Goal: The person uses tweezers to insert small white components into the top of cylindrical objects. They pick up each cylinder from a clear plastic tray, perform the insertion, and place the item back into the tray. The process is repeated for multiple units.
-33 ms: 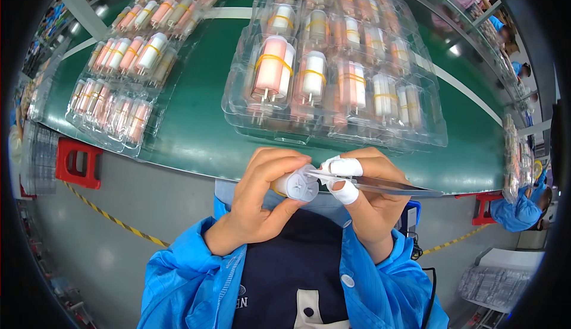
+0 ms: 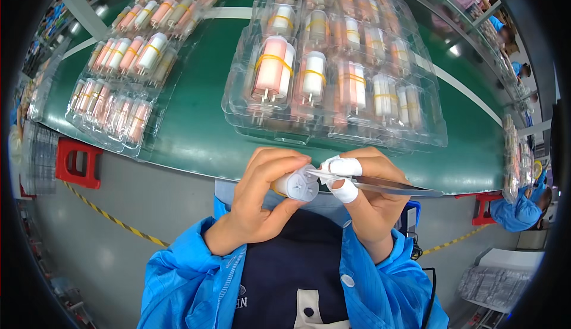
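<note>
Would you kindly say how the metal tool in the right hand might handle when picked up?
The metal tool is probably stiff, its shaft looking straight. It may feel slippery, given its shine, and seems unlikely to roll, looking flat.

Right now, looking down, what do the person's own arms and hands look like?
Loose, bright blue fabric sleeves cover both forearms, ending near the wrists. The left hand shows no covering; the right hand has white wrappings on its thumb and one finger.

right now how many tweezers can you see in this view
1: the tweezers held in the right hand, tips at the end face of the whitish cylinder in the left hand. Others may be hidden.
</note>
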Motion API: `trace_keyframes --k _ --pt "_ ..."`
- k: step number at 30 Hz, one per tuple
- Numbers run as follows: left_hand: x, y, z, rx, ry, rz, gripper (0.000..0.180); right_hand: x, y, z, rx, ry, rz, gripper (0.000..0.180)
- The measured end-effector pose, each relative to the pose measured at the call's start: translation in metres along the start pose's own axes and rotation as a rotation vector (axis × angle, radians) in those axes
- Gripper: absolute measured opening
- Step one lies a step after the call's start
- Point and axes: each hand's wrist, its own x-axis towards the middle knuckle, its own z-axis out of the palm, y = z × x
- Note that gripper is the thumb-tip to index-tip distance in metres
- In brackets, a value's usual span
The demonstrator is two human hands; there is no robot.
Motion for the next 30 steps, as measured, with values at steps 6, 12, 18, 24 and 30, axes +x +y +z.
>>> trace_keyframes --k 6,12,18,24,30 --pt "0.002 0.0 -0.001 0.011 0.01 0.015 0.051 0.002 -0.001 -0.002 -0.05 -0.047 -0.022 0.017" --pt "0.001 0.0 0.0 0.021 0.023 0.026 0.05 -0.002 0.002 0.0 -0.024 0.006 -0.028 0.016" --pt "-0.001 -0.001 0.0 0.029 0.037 0.053 0.051 0.002 0.0 -0.002 -0.078 -0.068 -0.05 0.015" --pt "0.008 0.004 0.002 0.17 0.102 0.137 0.054 0.011 -0.009 -0.002 -0.148 -0.131 -0.011 0.012" --pt "0.006 0.001 0.002 0.315 -0.042 0.22 0.053 0.023 -0.013 -0.016 -0.251 -0.353 0.097 0.01"
